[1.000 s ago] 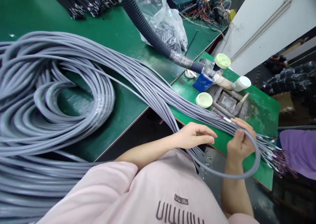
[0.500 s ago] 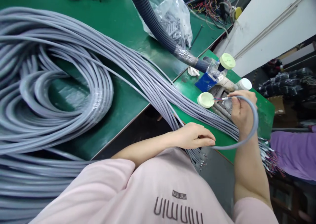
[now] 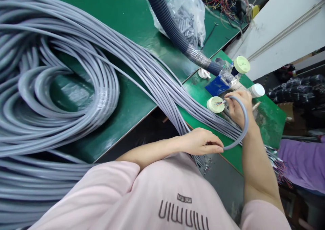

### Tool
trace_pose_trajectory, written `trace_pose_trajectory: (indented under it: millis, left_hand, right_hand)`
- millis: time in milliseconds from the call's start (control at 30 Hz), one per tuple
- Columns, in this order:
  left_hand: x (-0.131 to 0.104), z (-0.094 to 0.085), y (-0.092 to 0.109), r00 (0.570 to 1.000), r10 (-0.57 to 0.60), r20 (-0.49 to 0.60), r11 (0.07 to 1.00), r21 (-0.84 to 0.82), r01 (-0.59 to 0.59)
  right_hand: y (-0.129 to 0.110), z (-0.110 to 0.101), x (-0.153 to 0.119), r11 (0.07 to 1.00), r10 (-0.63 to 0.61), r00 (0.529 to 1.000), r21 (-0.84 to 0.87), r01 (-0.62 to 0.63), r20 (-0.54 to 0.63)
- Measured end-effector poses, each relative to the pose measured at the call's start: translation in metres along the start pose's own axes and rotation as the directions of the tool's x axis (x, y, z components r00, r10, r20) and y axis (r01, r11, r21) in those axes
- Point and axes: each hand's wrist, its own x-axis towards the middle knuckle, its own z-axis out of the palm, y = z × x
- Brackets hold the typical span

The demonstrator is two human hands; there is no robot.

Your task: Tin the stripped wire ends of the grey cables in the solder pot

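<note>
Near the end of a curved grey cable (image 3: pixel 245 121), my right hand (image 3: pixel 240 108) is closed on it. The thin coloured wires (image 3: pixel 218 104) at that end reach over a small pale-yellow round container (image 3: pixel 212 105). My left hand (image 3: pixel 204 142) pinches the same cable lower down, between thumb and fingers. Beneath and beside my hands runs a thick bundle of grey cables (image 3: pixel 157 84), which comes from a large coil (image 3: pixel 101 98) on the left. What lies inside the small container is too small to tell.
A dark ribbed hose (image 3: pixel 170 23) slants down to a blue piece (image 3: pixel 216 85). Behind it is a plastic bag (image 3: pixel 200 20) of grey parts. A lidded green-topped jar (image 3: pixel 241 64) and a white jar (image 3: pixel 257 90) stand nearby. A person's purple sleeve (image 3: pixel 302 162) shows at right.
My right hand has moved left with the cable end, bringing the coloured wires over the pale container. The cable loop is narrower. My left hand keeps its pinch, and the view has shifted slightly.
</note>
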Motion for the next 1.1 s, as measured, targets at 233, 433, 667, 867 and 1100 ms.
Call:
trace_pose_trajectory:
  millis: [233, 433, 667, 867, 1100]
  left_hand:
    - [0.000, -0.002, -0.001, 1.000, 0.009, -0.005, 1.000, 0.018, -0.009]
    - [-0.002, -0.003, 0.000, 0.999, 0.035, -0.016, 0.998, 0.050, -0.034]
    - [-0.003, -0.008, -0.002, 0.995, 0.070, -0.064, 0.991, 0.119, -0.062]
    - [-0.002, -0.003, -0.014, 0.986, 0.093, -0.140, 0.965, 0.257, -0.055]
    - [-0.001, 0.000, -0.017, 0.985, 0.068, -0.156, 0.959, 0.283, -0.021]
  right_hand:
    - [0.005, 0.010, 0.003, 0.998, -0.036, 0.997, -0.045, 0.039, 0.062]
    - [0.002, 0.001, 0.005, 0.999, -0.019, 0.999, -0.050, 0.020, 0.037]
    - [0.044, -0.044, -0.024, 0.965, 0.129, 0.991, -0.226, -0.136, -0.047]
    - [0.094, -0.040, -0.054, 0.896, 0.339, 0.938, -0.327, -0.301, 0.067]
    - [0.099, -0.032, -0.053, 0.864, 0.443, 0.882, -0.340, -0.372, 0.160]
